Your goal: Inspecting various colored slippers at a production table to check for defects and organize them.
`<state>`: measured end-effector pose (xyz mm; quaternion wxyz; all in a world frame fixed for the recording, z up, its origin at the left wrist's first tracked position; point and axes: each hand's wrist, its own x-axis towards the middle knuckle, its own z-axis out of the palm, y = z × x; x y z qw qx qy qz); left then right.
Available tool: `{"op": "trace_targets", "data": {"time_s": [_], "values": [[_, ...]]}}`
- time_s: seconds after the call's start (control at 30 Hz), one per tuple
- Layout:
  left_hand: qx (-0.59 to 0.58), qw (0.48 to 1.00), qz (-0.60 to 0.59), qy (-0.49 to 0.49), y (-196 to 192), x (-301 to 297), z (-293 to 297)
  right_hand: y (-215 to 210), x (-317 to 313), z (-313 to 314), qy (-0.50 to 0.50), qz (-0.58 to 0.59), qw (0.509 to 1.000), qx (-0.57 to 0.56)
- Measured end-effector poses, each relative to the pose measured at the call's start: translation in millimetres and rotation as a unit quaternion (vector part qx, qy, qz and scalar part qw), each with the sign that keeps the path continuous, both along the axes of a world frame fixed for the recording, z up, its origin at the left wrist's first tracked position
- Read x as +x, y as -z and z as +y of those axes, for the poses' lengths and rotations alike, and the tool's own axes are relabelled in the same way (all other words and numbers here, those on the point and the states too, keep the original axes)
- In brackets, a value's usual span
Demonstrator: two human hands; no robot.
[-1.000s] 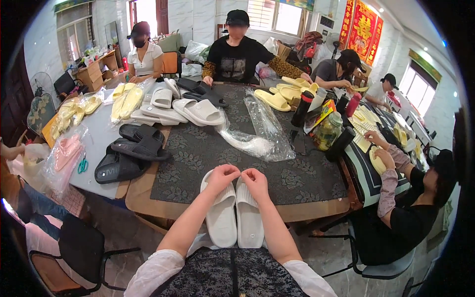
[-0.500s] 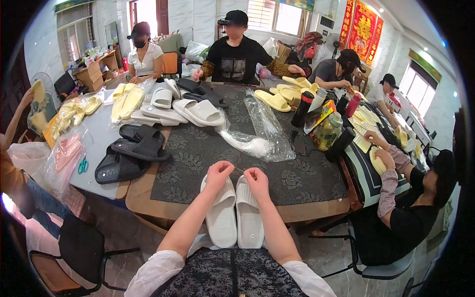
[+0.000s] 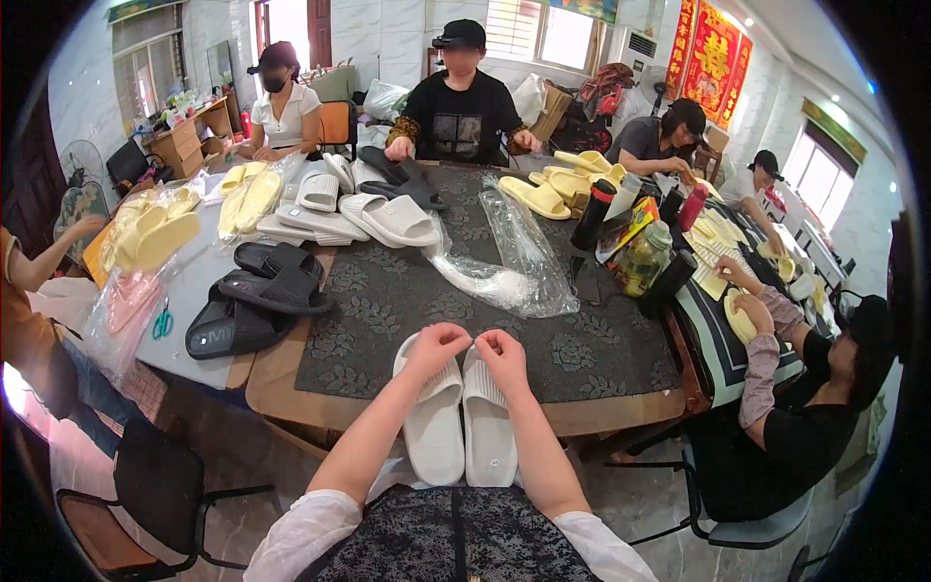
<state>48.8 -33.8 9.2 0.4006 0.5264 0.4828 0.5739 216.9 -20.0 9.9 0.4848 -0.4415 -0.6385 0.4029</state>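
Two white slide slippers, a left one (image 3: 433, 444) and a right one (image 3: 491, 448), lie side by side at the table's near edge, toes pointing away from me. Over the left slipper's ribbed strap, my left hand (image 3: 436, 351) is closed in a pinch. My right hand (image 3: 502, 363) pinches the same way above the other strap. The fingertips of both hands almost meet between the toes. Whatever they hold is too fine to make out now. My wrists and forearms cover parts of both straps.
Black slides (image 3: 254, 301) are stacked to the left, near teal scissors (image 3: 163, 319). White slides (image 3: 388, 221) and a clear plastic bag (image 3: 504, 281) lie farther back. Bottles and a jar (image 3: 642, 264) stand right. Several co-workers sit around; yellow slippers (image 3: 533, 196) lie beyond.
My hands have drawn closer, and the thin strand seen between them before no longer shows. At far left, a person's yellow slipper has moved onto the table. The person opposite has lowered their hands.
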Motion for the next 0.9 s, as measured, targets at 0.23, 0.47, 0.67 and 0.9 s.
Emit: {"op": "trace_targets", "data": {"time_s": [0.23,0.47,0.67,0.9], "values": [[-0.006,0.999,-0.03,-0.029,1,-5,2,1,-2,1,0.028,0.035,0.999,-0.018],[-0.032,0.997,-0.051,-0.04,-1,-6,5,-66,2,-35,0.138,-0.022,0.955,0.261],[-0.009,0.993,-0.109,-0.043,-9,-9,6,-87,36,-104,-0.132,-0.349,0.925,0.072],[0.104,0.921,0.327,-0.183,-36,-38,-2,-39,37,-123,-0.093,-0.45,0.881,0.114]]}}
